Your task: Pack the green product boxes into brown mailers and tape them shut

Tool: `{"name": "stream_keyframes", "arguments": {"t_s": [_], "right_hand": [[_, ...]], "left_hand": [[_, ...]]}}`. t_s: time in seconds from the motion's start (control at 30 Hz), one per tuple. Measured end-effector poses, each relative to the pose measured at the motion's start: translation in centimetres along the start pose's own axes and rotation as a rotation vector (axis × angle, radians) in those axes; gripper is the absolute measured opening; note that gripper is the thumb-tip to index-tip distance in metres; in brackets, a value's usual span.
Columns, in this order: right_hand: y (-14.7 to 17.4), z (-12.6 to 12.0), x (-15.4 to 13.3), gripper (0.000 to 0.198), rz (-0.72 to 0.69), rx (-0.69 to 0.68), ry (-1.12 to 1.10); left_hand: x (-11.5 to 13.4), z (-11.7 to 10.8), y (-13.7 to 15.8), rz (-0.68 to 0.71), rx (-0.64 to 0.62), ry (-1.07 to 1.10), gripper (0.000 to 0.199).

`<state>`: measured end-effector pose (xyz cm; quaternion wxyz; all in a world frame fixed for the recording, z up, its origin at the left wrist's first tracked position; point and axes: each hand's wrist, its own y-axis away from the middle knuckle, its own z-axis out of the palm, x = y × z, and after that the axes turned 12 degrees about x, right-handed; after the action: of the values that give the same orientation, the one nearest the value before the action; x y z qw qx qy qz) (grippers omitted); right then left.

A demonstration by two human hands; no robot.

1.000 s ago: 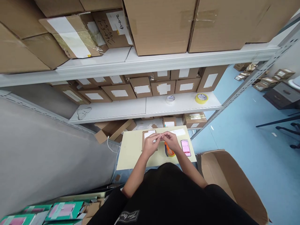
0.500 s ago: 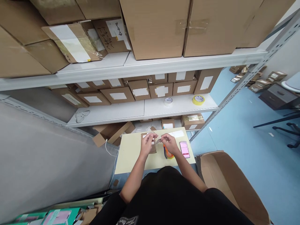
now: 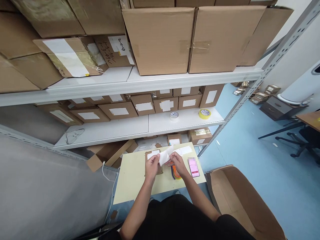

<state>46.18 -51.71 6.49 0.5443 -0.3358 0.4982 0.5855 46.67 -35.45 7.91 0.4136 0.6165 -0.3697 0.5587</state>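
Observation:
Between my hands is a small white paper slip (image 3: 164, 156), raised above the pale yellow table. My left hand (image 3: 152, 166) pinches its left edge between thumb and fingers. At its right edge, my right hand (image 3: 177, 162) has its fingers closed on the same slip. Below my left hand lies a small cardboard box (image 3: 159, 170) with a white label, partly covered by the hand and slip. An orange, blue and yellow tape dispenser (image 3: 176, 172) rests under my right hand, partly hidden. More white paper (image 3: 184, 150) lies flat behind my right hand.
A phone (image 3: 193, 167) with a pink screen lies on the right of the table (image 3: 132, 176). Beyond it, a shelf (image 3: 120, 131) carries boxes, a white tape roll (image 3: 174, 116) and a yellow tape roll (image 3: 204, 114). A large open carton (image 3: 232, 193) stands at the right.
The white slip now shows broad and flat between my hands, where before only a thin greyish piece showed at my right fingers. The camera view has shifted, placing the table lower.

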Motion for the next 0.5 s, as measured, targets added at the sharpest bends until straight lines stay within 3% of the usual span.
{"name": "stream_keyframes", "arguments": {"t_s": [0.1, 0.2, 0.33, 0.5], "right_hand": [[0.1, 0.8, 0.4, 0.045, -0.035, 0.026, 0.04], [0.3, 1.7, 0.4, 0.045, -0.096, 0.039, 0.065], [0.5, 2.7, 0.2, 0.043, -0.105, 0.105, 0.02], [-0.6, 5.5, 1.5, 0.039, -0.155, 0.372, -0.078]], "left_hand": [[-0.4, 0.4, 0.4, 0.106, -0.111, -0.054, 0.047], [-0.8, -0.6, -0.5, 0.087, -0.121, -0.019, 0.047], [-1.2, -4.7, -4.4, -0.11, 0.065, 0.167, 0.049], [-2.1, -12.1, -9.4, -0.199, 0.392, 0.392, 0.049]]}}
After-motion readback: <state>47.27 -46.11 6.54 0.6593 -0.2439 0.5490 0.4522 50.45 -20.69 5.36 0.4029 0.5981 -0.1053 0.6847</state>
